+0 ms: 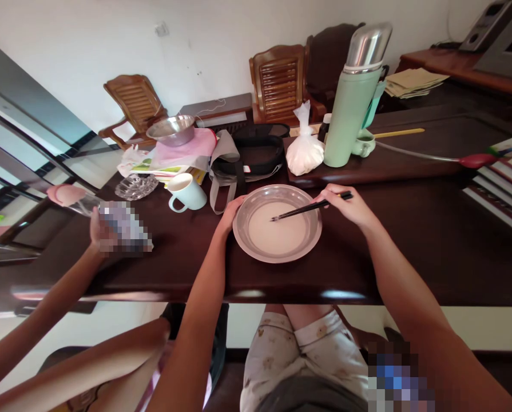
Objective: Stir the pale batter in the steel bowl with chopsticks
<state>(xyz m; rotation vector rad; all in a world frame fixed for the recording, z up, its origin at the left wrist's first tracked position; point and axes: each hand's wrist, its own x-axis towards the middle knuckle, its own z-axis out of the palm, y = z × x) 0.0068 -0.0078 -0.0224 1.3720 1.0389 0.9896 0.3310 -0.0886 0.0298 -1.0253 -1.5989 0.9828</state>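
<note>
A metal basin (278, 256) with a pale, milky liquid (277, 232) in it stands on the dark table near its front edge. My left hand (231, 214) grips the basin's left rim, with its fingertips partly hidden behind the wall. Over the right side of the basin, my right hand (344, 206) is closed around a pair of black chopsticks (301, 210). They slant down to the left, and their tips are at the liquid. Behind the basin sits a tied clear plastic bag (306, 151) of white powder.
A white mug (187, 193), a glass ashtray (136, 186) and a steel bowl (172, 131) stand at the back left. A green thermos (351, 114) rises behind my right hand. Books (502, 197) are stacked at right. Another person's hand (101, 232) holds a blurred object at left.
</note>
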